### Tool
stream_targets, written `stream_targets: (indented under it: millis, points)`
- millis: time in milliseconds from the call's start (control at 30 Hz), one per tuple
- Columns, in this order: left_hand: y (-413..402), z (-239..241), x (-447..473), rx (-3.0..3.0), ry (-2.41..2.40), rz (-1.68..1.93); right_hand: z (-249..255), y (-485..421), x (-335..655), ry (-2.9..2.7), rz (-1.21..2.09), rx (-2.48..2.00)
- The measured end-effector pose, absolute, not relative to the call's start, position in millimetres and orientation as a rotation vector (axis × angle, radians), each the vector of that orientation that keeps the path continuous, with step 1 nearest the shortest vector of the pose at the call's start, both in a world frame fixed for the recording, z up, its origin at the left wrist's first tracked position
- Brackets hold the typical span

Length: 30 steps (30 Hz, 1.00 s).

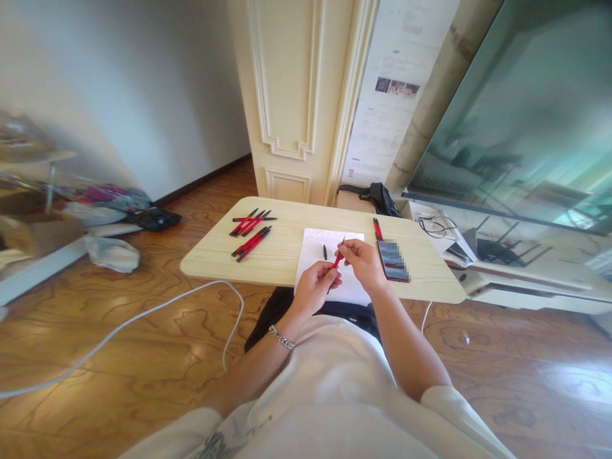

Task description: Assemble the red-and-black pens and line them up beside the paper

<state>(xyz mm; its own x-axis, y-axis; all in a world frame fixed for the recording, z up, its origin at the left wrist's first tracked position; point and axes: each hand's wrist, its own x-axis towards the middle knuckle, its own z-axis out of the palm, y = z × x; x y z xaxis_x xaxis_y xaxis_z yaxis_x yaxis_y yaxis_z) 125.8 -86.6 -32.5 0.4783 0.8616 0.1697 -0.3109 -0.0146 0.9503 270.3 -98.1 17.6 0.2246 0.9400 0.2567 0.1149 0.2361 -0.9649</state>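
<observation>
So yeah, the left hand (312, 285) was gripping a red pen (336, 262), right hand (362, 258) pinching its far end, above white paper (310, 243) holding a small black piece (325, 252).

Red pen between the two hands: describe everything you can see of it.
The red pen has a slim red barrel that looks like plastic, with a thin dark piece at its upper end; whether that piece is loose or fixed, I cannot tell. It slants, upper end leaning right, over the white paper. The left hand grips its lower part, and the right hand pinches near the upper end, partly hiding it.
</observation>
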Motion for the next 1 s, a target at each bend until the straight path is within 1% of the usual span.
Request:
stream_targets:
  millis: [333,400,533,600,667,767,833,900,1000]
  points:
    - [-87,-32,125,1.284,0.581,1.028,8,-99,267,-1.15,0.745,-1.218]
    - [-86,-34,125,1.275,0.587,1.031,10,-100,268,-1.211,0.792,-1.227]
    - [-86,-35,123,1.261,0.596,1.034,11,-96,281,-1.305,0.984,-1.203]
    - [-86,-35,123,1.243,0.608,1.047,8,-86,290,-1.284,0.982,-1.247]
    - [-86,-34,122,1.216,0.616,1.053,1,-71,297,-1.324,0.841,-1.404]
    - [-85,-34,122,1.191,0.618,1.053,-7,-48,300,-1.544,0.509,-1.753]
    - [-85,-33,122,1.19,0.621,1.052,-10,-37,296,-1.638,0.349,-1.96]
    - [-85,-32,122,1.193,0.622,1.047,-10,-31,289,-1.668,0.265,-2.114]
    - [-85,-31,121,1.206,0.63,1.042,-8,-29,282,-1.705,0.231,-2.227]
